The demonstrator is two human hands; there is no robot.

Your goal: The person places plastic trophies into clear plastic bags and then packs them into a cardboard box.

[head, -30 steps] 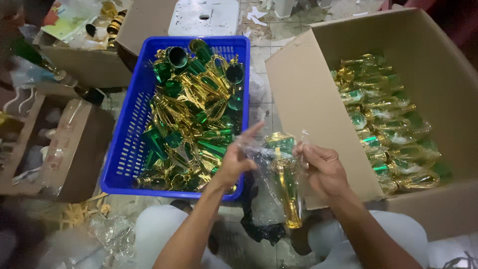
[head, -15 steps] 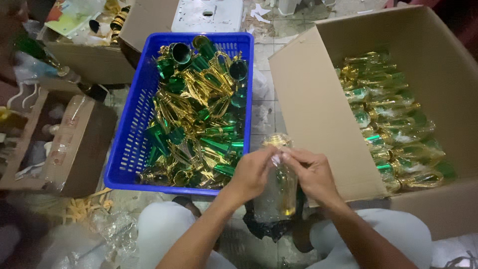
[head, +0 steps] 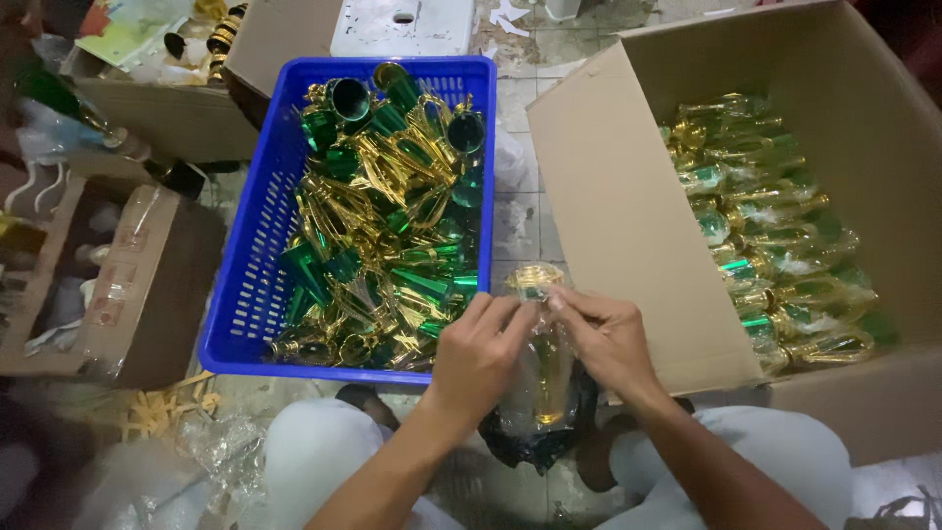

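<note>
My left hand [head: 478, 355] and my right hand [head: 608, 339] meet over my lap, both gripping a gold trophy cup [head: 543, 378] that sits inside a clear plastic bag. The cup's gold top [head: 534, 277] pokes out above my fingers. Under it lies a dark bag [head: 535, 447]. To the left stands a blue plastic basket [head: 250, 285] piled with several green and gold trophy cups [head: 388, 226]. On the right an open cardboard box [head: 628, 245] holds several bagged trophy cups [head: 775, 245] in rows.
A brown carton [head: 147, 285] with small items stands at the left. Another carton [head: 177, 108] with clutter sits at the back left. A white plastic stool [head: 402, 25] is behind the basket. Clear bags [head: 221, 447] lie by my left knee.
My hands came together around the bagged cup, which now stands upright between them. The loose plastic bag has been drawn close around the cup.
</note>
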